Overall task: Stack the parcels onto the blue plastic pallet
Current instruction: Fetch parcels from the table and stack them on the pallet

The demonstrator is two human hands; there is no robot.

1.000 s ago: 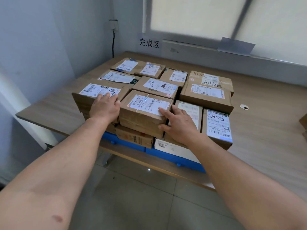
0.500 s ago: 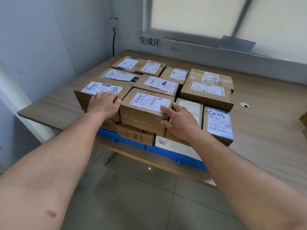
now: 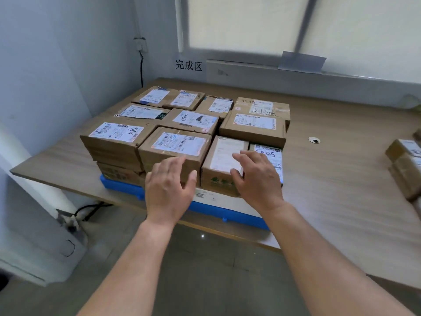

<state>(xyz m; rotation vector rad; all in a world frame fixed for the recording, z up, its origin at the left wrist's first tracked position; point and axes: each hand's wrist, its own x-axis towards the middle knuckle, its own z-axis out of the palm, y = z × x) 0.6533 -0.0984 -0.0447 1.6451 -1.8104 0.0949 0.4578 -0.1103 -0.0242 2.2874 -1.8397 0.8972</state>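
Several brown cardboard parcels with white labels sit packed in rows on the blue plastic pallet (image 3: 123,187) on the wooden table. My left hand (image 3: 169,190) hovers open in front of the near middle parcel (image 3: 175,148), fingers spread, holding nothing. My right hand (image 3: 256,177) is open too, its fingers over the lower front parcels: a faded-label box (image 3: 224,160) and the one marked 5082 (image 3: 273,156). Whether either hand touches a box I cannot tell.
More parcels (image 3: 404,165) lie on the wooden table (image 3: 341,179) at the right edge. A cable hole (image 3: 314,140) sits right of the stack. A wall with a socket and cord is at the left; the floor lies below the table's near edge.
Both hands have drawn back toward me off the top parcels; the left left the A68 box's corner, the right slid off the middle parcel's side. The view has shifted.
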